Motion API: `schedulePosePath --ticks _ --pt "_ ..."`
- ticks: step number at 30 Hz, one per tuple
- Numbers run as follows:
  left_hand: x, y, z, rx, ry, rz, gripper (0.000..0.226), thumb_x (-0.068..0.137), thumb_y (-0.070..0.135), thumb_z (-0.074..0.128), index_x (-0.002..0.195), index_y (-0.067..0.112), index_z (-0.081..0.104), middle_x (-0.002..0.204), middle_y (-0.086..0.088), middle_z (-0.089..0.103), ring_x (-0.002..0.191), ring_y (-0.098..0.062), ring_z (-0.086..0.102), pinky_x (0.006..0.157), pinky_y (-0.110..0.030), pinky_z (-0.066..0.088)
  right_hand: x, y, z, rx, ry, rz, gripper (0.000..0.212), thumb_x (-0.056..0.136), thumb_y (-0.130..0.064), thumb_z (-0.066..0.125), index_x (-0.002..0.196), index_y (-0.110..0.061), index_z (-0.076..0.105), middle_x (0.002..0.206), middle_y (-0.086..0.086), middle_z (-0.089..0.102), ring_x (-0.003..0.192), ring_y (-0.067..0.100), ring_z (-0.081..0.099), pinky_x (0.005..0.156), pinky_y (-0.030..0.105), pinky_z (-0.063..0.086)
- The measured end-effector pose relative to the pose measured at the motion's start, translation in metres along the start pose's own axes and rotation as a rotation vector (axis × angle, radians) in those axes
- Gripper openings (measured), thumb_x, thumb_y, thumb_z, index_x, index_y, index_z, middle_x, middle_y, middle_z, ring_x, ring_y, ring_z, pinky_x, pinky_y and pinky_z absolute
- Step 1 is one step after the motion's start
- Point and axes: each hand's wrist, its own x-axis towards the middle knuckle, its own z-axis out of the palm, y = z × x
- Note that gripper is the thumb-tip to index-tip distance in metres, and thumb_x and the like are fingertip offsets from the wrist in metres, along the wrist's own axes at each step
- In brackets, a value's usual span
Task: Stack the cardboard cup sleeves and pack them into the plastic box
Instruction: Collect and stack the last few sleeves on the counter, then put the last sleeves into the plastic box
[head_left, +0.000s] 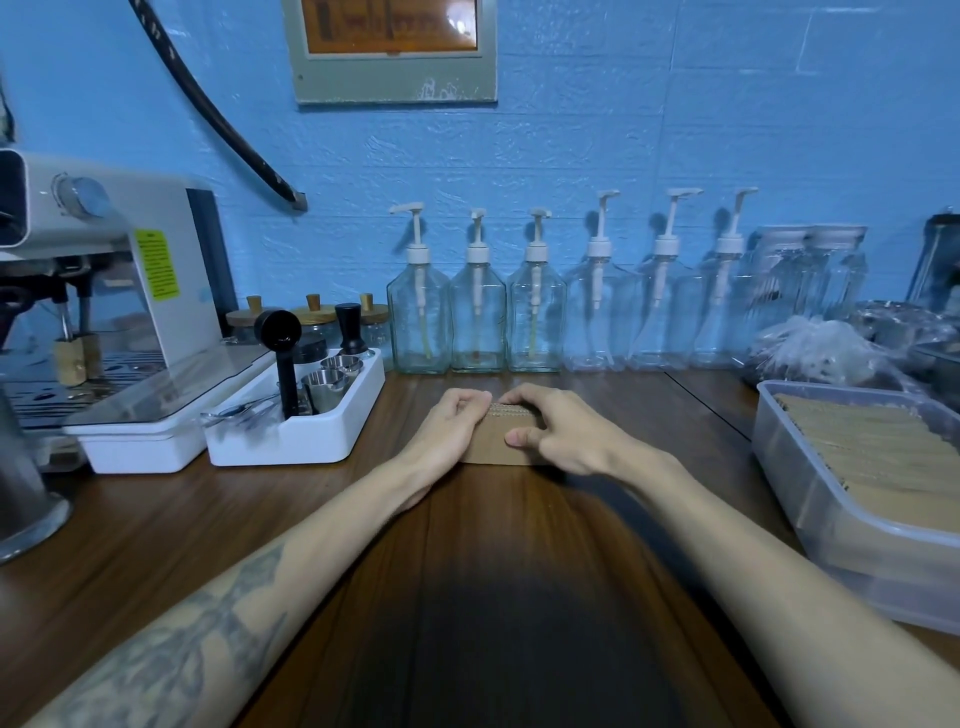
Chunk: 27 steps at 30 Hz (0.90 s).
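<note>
Sleeves (506, 434), one flat stack, between two gripping hands, left (457, 415) and right (556, 431); one plastic box (810, 499) rightward.

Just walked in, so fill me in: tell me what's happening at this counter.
A person is squaring up a small stack of cardboard cup sleeves on the wooden counter. The left hand and right hand hold it from either side, fingers curled over its top edge. The plastic box at the right already holds many sleeves; this stack is not yet packed.
</note>
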Motion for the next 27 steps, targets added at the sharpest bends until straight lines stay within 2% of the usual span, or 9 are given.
schedulePosePath --ticks 3,6,8,11,13,15,17,22,27 --pt "0.005 -0.002 0.006 -0.068 0.033 -0.02 0.025 0.099 0.035 0.045 0.113 0.025 0.064 0.114 0.007 0.062 0.104 -0.006 0.058 0.082 -0.025 0.043 0.0 -0.003 0.001 0.095 0.035 0.019 0.039 0.09 -0.014 0.068 0.128 -0.019 0.059 0.123 0.001 0.058 0.112 0.017 0.055 0.099 0.033 0.045" --pt "0.007 -0.004 0.007 -0.087 0.059 -0.014 0.025 0.098 0.027 0.042 0.104 0.024 0.066 0.107 0.007 0.062 0.098 -0.006 0.058 0.074 -0.024 0.041 0.0 -0.005 0.002 0.147 0.055 0.026 0.039 0.089 -0.01 0.069 0.125 -0.021 0.061 0.125 0.002 0.054 0.115 0.017 0.053 0.103 0.034 0.043" --pt "0.009 -0.005 0.008 -0.077 0.065 -0.002 0.025 0.098 0.026 0.041 0.102 0.023 0.066 0.106 0.006 0.062 0.098 -0.008 0.058 0.075 -0.025 0.041 0.0 -0.004 0.002 0.144 0.05 0.032 0.038 0.089 -0.012 0.069 0.126 -0.021 0.061 0.125 0.001 0.057 0.115 0.016 0.054 0.103 0.034 0.044" --pt "0.008 -0.005 0.006 -0.073 0.042 -0.004 0.025 0.099 0.03 0.042 0.102 0.025 0.066 0.107 0.006 0.063 0.1 -0.008 0.058 0.079 -0.026 0.042 0.001 -0.003 0.003 0.131 0.035 0.041 0.036 0.09 -0.018 0.069 0.126 -0.021 0.061 0.119 -0.001 0.064 0.11 0.016 0.058 0.098 0.034 0.048" --pt "0.007 -0.004 0.001 -0.081 0.007 -0.016 0.029 0.099 0.045 0.044 0.104 0.028 0.066 0.109 0.005 0.065 0.101 -0.01 0.06 0.083 -0.028 0.044 0.002 -0.002 0.002 0.102 0.039 0.048 0.035 0.09 -0.021 0.069 0.123 -0.024 0.061 0.115 -0.004 0.066 0.107 0.014 0.06 0.095 0.032 0.049" --pt "0.005 -0.004 -0.005 -0.06 -0.005 -0.012 0.038 0.096 0.059 0.041 0.106 0.031 0.065 0.11 0.006 0.065 0.103 -0.01 0.061 0.091 -0.031 0.045 0.002 -0.002 0.001 0.071 0.05 0.063 0.033 0.089 -0.024 0.071 0.121 -0.028 0.062 0.112 -0.005 0.066 0.104 0.014 0.06 0.093 0.031 0.05" --pt "0.002 -0.005 -0.012 -0.005 -0.003 0.01 0.044 0.095 0.064 0.038 0.11 0.031 0.062 0.111 0.008 0.065 0.106 -0.009 0.06 0.1 -0.036 0.045 0.001 -0.003 -0.001 0.042 0.054 0.077 0.033 0.087 -0.025 0.072 0.119 -0.029 0.063 0.111 -0.005 0.067 0.104 0.014 0.06 0.093 0.032 0.05" --pt "-0.017 -0.002 -0.025 0.069 -0.046 0.05 0.046 0.091 0.071 0.04 0.111 0.034 0.058 0.116 0.014 0.063 0.112 -0.004 0.059 0.106 -0.041 0.043 -0.009 -0.01 -0.011 -0.065 0.079 0.109 0.033 0.087 -0.025 0.071 0.118 -0.028 0.062 0.116 -0.003 0.068 0.106 0.016 0.06 0.096 0.039 0.05" --pt "-0.038 0.017 -0.019 -0.018 -0.012 0.101 0.041 0.1 0.056 0.038 0.107 0.022 0.06 0.109 -0.004 0.067 0.105 -0.019 0.063 0.104 -0.045 0.044 -0.033 -0.028 -0.04 -0.093 0.139 0.157 0.029 0.087 -0.025 0.069 0.115 -0.031 0.06 0.11 -0.004 0.068 0.104 0.018 0.061 0.098 0.043 0.048"
